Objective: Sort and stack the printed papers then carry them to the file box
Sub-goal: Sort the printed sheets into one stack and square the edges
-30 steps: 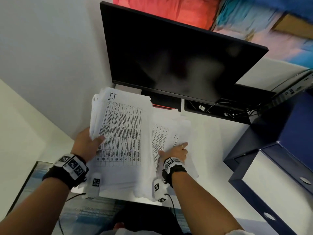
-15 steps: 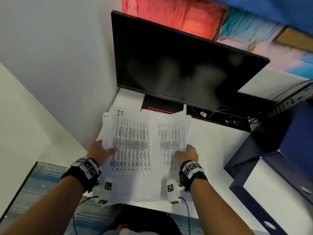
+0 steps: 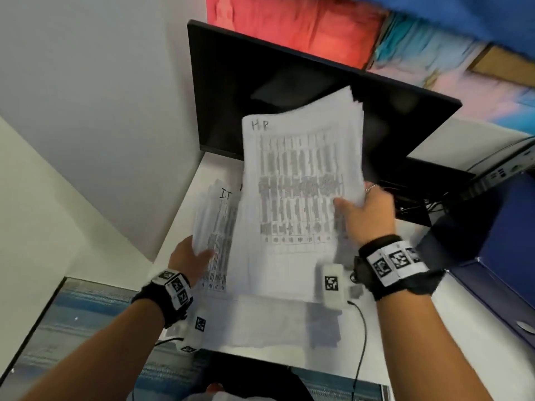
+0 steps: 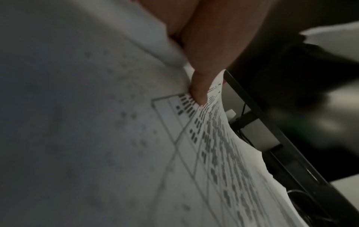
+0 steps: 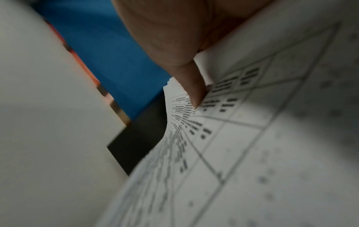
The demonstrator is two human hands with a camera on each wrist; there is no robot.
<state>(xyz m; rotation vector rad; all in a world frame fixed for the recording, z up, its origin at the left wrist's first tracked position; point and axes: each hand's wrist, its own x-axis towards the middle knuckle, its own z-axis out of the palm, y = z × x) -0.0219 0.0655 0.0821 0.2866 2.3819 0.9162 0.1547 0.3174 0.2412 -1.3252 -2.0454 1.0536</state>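
Observation:
Two stacks of printed tables are held above the white desk. My right hand grips the stack marked "HR" by its right edge and holds it raised in front of the monitor; the right wrist view shows the thumb pressed on the top sheet. My left hand grips the stack marked "IT" at its lower left edge, lower and partly under the HR stack. In the left wrist view the thumb pinches those sheets.
A black monitor stands at the back of the desk, cables trailing behind its base. A dark blue file box sits at the right. A white wall closes in the left side. Patterned carpet lies below.
The right hand has lifted the HR stack up and away from the IT stack, which stays low in the left hand. Earlier both lay side by side, overlapping.

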